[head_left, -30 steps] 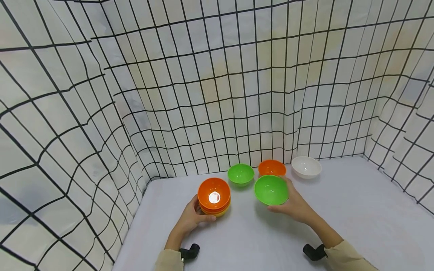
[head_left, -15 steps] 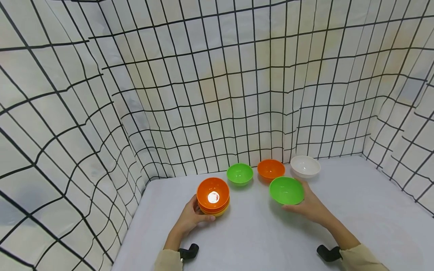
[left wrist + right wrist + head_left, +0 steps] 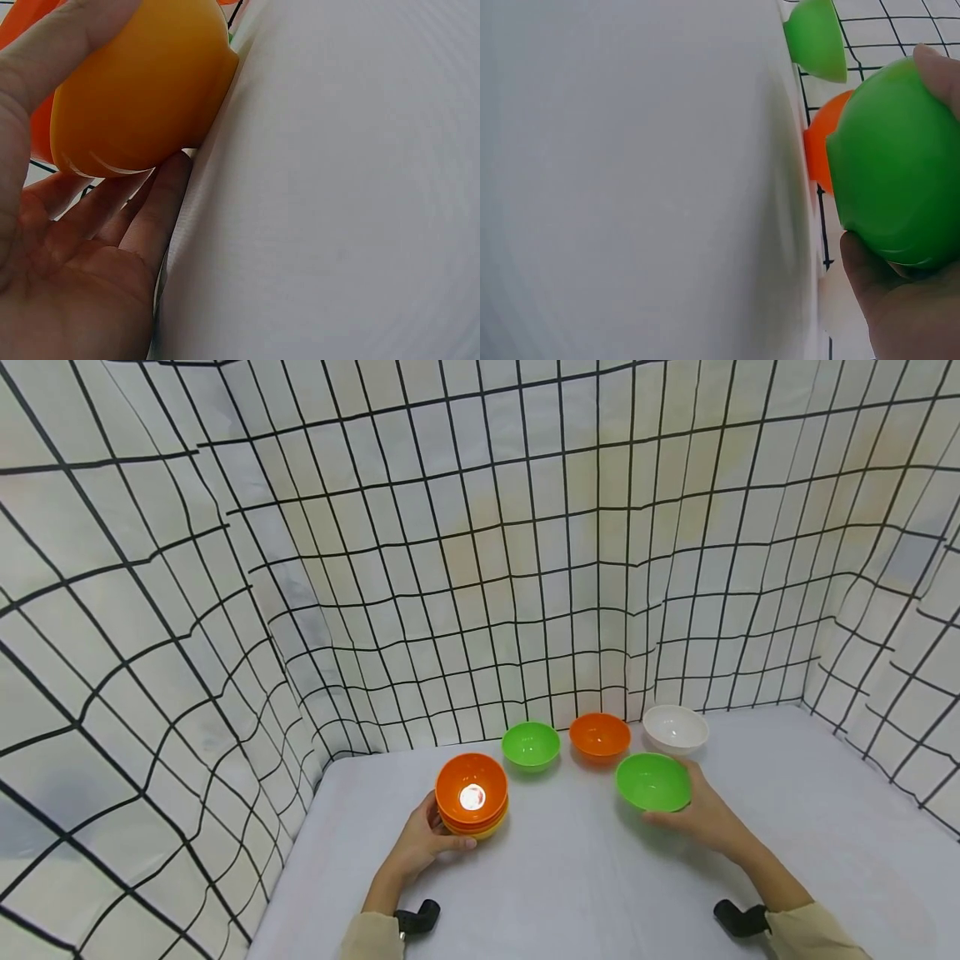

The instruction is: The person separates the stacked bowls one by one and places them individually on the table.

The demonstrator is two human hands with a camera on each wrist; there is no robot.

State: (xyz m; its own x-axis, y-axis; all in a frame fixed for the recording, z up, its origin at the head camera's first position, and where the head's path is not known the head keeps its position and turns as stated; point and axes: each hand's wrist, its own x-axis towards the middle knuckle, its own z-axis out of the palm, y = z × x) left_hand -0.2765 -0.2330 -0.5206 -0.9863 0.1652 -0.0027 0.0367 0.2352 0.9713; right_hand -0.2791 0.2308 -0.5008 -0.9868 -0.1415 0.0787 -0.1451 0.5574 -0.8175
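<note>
My left hand [image 3: 416,843] grips a stack of bowls from its left side, thumb across the front. An orange bowl [image 3: 471,783] tops the stack and a yellow bowl [image 3: 142,97] forms its bottom, seen close up in the left wrist view, where it stands on the table. On the right, my right hand [image 3: 705,814] holds a bright green bowl [image 3: 651,783] between thumb and fingers, its mouth facing up. The right wrist view shows a gap between that bowl's base and the table, so it hangs just above the cloth.
Along the back stand a second green bowl [image 3: 531,747], another orange bowl [image 3: 600,737] and a white bowl [image 3: 675,729]. The white table [image 3: 555,893] is bounded behind and at the sides by cloth walls [image 3: 480,543] with a black grid.
My right hand has carried the green bowl to the right, from in front of the back orange bowl toward the white one. The left hand and its stack stay put.
</note>
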